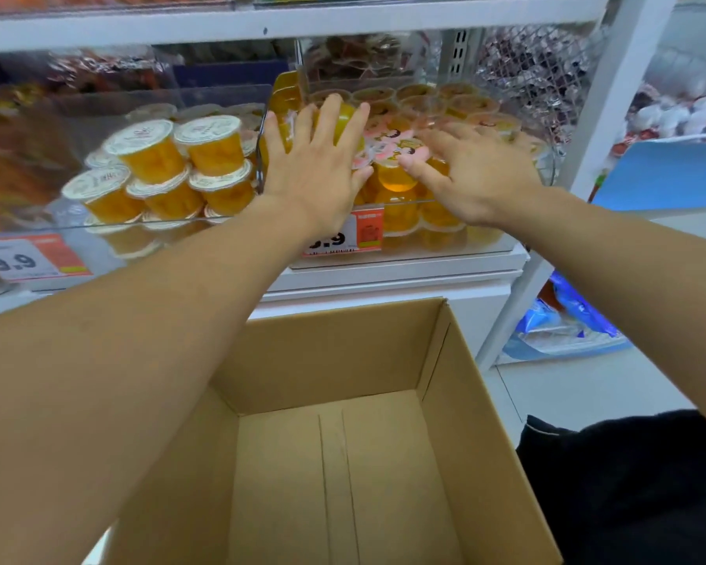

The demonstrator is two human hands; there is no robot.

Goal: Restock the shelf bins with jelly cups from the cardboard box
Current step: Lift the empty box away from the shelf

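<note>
The cardboard box [343,462] below the shelf shows only its bare bottom, so I judge the restocking almost finished. Both hands lie with straight fingers on the jelly cups [392,173] piled in the right bin [486,238]: left hand [314,165], right hand [473,169], gripping nothing, apparently levelling the heap.

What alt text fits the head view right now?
Both hands, left hand and right hand, press flat on orange jelly cups heaped in a clear plastic shelf bin; the brown cardboard box below shows only bare floor.
</note>
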